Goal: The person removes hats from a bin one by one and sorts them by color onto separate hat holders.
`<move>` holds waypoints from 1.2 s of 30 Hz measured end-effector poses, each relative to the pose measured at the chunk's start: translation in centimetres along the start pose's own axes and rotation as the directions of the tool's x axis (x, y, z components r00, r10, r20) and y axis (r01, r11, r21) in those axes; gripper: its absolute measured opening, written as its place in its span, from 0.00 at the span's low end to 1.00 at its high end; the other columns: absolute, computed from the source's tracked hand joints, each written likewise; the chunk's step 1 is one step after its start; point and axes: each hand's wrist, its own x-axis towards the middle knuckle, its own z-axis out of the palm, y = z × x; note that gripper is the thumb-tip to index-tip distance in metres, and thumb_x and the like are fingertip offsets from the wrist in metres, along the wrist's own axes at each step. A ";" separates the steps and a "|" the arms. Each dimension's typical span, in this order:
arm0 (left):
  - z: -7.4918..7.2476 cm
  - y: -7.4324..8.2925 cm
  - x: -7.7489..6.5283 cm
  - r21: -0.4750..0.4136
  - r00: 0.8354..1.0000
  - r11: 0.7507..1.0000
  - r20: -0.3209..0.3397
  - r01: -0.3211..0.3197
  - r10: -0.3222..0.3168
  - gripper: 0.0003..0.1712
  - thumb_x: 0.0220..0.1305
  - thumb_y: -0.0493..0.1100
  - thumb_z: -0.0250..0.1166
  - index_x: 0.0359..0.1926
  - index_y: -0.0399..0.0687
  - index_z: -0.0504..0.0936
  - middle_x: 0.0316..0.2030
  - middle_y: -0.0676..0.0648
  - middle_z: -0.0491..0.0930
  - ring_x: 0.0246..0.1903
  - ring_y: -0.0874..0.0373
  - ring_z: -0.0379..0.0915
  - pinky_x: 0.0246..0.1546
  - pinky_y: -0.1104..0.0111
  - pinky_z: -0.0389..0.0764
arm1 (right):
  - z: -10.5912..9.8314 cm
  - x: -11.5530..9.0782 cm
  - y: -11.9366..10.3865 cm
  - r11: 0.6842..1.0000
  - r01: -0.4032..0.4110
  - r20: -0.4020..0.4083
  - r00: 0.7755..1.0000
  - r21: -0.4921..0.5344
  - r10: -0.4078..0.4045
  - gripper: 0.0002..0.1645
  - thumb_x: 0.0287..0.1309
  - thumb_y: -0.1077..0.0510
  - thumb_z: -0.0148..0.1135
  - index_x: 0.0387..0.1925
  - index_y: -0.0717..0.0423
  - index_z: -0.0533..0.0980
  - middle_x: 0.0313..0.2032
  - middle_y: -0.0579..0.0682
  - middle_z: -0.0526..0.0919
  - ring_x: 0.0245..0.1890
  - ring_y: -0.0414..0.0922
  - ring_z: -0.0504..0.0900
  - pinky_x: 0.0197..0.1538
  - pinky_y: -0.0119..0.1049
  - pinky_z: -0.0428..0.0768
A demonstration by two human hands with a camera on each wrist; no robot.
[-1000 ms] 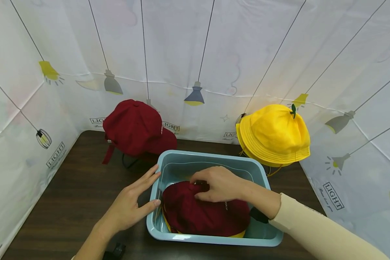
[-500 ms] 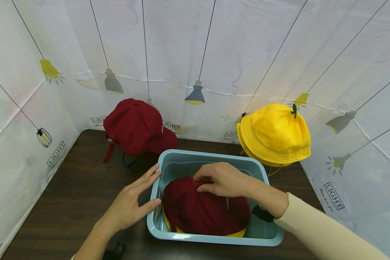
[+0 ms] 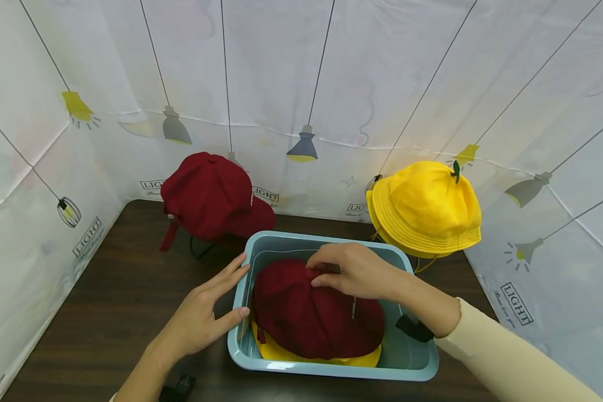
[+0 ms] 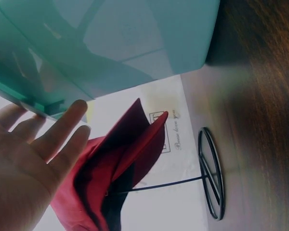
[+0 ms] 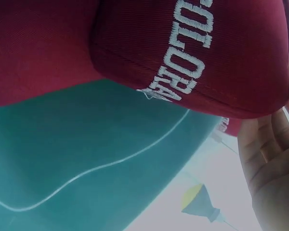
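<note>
Behind, lamp-printed white sheeting (image 3: 281, 67) walls 3 sides of dark wooden table (image 3: 110, 301).

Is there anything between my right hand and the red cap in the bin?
Nothing visible. The right hand already pinches the crown of the red cap, which sits on a yellow hat inside the bin. The left hand rests on the bin's outer wall, clear of the cap.

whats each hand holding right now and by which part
The right hand pinches the dark red cap at the top of its crown. The left hand holds nothing; it rests open against the blue bin.
</note>
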 end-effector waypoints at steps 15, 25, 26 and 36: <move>0.0 0.0 0.0 0.001 1.000 1.000 0.001 -0.001 0.001 0.41 0.71 0.48 0.70 0.80 0.49 0.65 0.82 0.54 0.54 0.76 0.50 0.61 0.67 0.44 0.70 | -1.5 -0.9 -0.5 1.000 0.023 -0.076 0.997 0.021 -0.021 0.13 0.61 0.59 0.76 0.48 0.50 0.86 0.41 0.37 0.86 0.36 0.35 0.80 0.39 0.34 0.83; 0.0 0.0 0.0 0.001 1.000 1.000 0.001 -0.011 0.011 0.42 0.70 0.47 0.70 0.80 0.48 0.65 0.82 0.53 0.55 0.76 0.50 0.62 0.69 0.48 0.69 | -2.3 -1.7 -0.8 1.000 0.021 -0.115 0.993 0.013 -0.020 0.14 0.59 0.60 0.78 0.46 0.49 0.85 0.38 0.35 0.84 0.34 0.34 0.78 0.35 0.34 0.82; 0.0 0.1 0.0 -0.004 1.000 1.000 0.003 -0.011 0.011 0.42 0.70 0.47 0.70 0.80 0.48 0.65 0.82 0.52 0.55 0.76 0.51 0.61 0.69 0.49 0.69 | -2.3 -1.8 -0.8 1.000 0.024 -0.121 0.992 0.012 -0.022 0.14 0.59 0.60 0.78 0.46 0.49 0.85 0.38 0.35 0.84 0.34 0.34 0.78 0.35 0.35 0.82; 0.0 0.1 0.0 -0.012 1.000 1.000 0.001 -0.025 0.025 0.42 0.70 0.46 0.71 0.80 0.47 0.65 0.82 0.50 0.55 0.76 0.50 0.62 0.71 0.54 0.68 | -3.2 -2.5 -1.0 0.998 0.057 -0.159 0.986 0.003 -0.056 0.16 0.57 0.64 0.78 0.46 0.49 0.85 0.36 0.35 0.83 0.33 0.35 0.77 0.33 0.33 0.81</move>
